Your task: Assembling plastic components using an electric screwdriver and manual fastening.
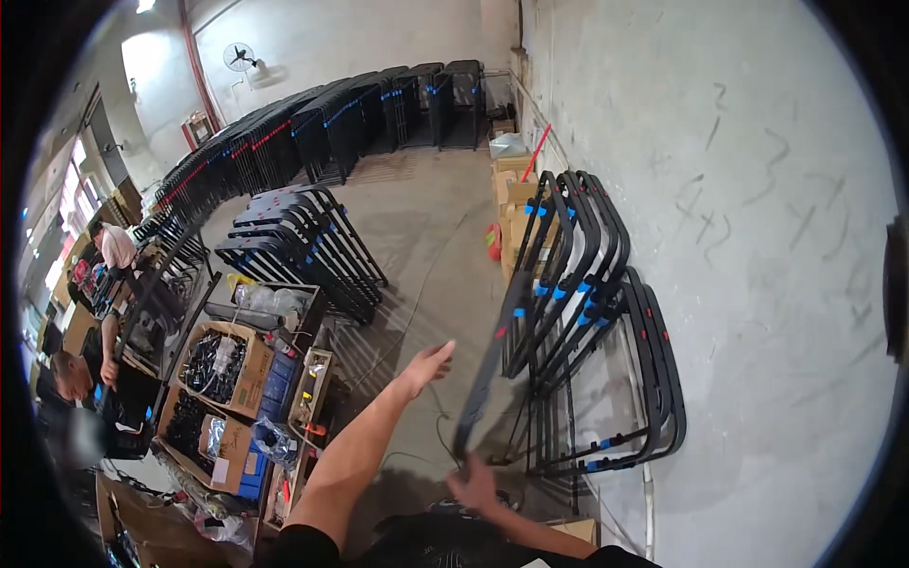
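My left hand (428, 367) is held out over the floor with its fingers stretched, open and holding nothing. To its right stands a black tubular metal frame (481, 393), tilted and slightly blurred, with blue and red bits near its far end. My right hand (473, 485) is at the near lower corner of this frame, its fingers closed around the tube as far as the blur shows. Just beyond, several similar black frames (582, 246) with blue clips lean together against the wall.
On the left, a workbench carries cardboard boxes (254, 369) of small black parts and blue bins (275, 386). A stack of black frames (294, 227) stands behind it, with long rows (379, 109) farther back. Cartons (516, 204) line the right wall. Two people work at the far left.
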`<move>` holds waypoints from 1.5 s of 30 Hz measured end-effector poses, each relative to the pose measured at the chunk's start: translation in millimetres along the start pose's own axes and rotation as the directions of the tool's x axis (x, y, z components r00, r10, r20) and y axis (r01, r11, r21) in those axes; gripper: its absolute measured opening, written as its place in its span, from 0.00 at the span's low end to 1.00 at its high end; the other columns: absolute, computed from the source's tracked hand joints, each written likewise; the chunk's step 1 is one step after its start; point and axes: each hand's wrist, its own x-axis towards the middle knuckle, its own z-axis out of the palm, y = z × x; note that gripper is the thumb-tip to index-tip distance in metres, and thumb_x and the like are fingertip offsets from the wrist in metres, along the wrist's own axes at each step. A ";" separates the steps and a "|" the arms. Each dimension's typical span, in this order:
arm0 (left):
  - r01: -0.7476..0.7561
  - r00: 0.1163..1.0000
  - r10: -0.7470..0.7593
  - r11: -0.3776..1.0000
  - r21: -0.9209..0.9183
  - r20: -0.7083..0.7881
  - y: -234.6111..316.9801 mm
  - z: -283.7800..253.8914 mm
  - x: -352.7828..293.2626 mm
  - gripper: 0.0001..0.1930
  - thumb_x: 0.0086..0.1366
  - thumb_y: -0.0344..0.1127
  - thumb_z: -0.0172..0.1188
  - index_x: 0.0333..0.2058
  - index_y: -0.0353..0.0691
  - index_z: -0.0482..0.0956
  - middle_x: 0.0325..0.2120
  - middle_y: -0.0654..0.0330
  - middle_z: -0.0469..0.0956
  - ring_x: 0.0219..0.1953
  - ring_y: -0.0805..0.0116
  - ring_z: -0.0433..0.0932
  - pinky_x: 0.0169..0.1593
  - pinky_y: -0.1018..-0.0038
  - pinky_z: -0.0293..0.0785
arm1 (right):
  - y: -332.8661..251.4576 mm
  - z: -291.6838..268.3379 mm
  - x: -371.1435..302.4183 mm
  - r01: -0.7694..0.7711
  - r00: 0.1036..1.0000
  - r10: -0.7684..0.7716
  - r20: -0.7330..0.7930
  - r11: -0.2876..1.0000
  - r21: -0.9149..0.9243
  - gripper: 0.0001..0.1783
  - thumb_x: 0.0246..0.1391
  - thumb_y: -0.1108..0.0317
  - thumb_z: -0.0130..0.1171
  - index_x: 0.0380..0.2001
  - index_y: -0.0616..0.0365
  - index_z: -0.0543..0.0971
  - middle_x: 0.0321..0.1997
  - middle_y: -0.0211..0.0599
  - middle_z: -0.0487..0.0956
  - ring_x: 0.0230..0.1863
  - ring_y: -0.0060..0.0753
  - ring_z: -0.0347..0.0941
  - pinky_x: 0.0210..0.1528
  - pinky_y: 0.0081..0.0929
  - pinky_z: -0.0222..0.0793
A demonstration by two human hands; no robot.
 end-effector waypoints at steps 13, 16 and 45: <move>0.295 0.770 0.121 0.802 0.518 -0.626 -63.2 -143.2 -153.9 0.19 0.50 0.45 0.65 0.24 0.29 0.78 0.19 0.48 0.77 0.24 0.62 0.79 0.30 0.64 0.74 | 114.1 -12.3 93.9 -0.038 0.795 0.195 0.574 0.961 -0.273 0.30 0.41 0.60 0.68 0.47 0.63 0.73 0.43 0.47 0.80 0.46 0.48 0.77 0.46 0.39 0.73; 0.324 0.798 0.060 0.796 0.511 -0.600 -103.2 -152.7 -235.9 0.14 0.51 0.42 0.64 0.26 0.34 0.79 0.18 0.51 0.76 0.22 0.63 0.77 0.29 0.63 0.73 | 192.8 -6.2 116.5 0.173 0.926 -0.082 0.368 0.960 -0.222 0.35 0.33 0.65 0.72 0.49 0.61 0.72 0.42 0.48 0.78 0.46 0.43 0.76 0.47 0.38 0.73; 0.450 0.199 0.233 0.841 0.300 -0.952 24.5 -338.1 -599.7 0.13 0.50 0.36 0.62 0.36 0.43 0.85 0.27 0.56 0.83 0.29 0.63 0.81 0.38 0.69 0.76 | -286.3 222.1 157.1 0.710 0.040 -0.553 0.832 0.601 0.366 0.04 0.37 0.74 0.51 0.20 0.65 0.69 0.16 0.45 0.64 0.20 0.28 0.60 0.23 0.37 0.59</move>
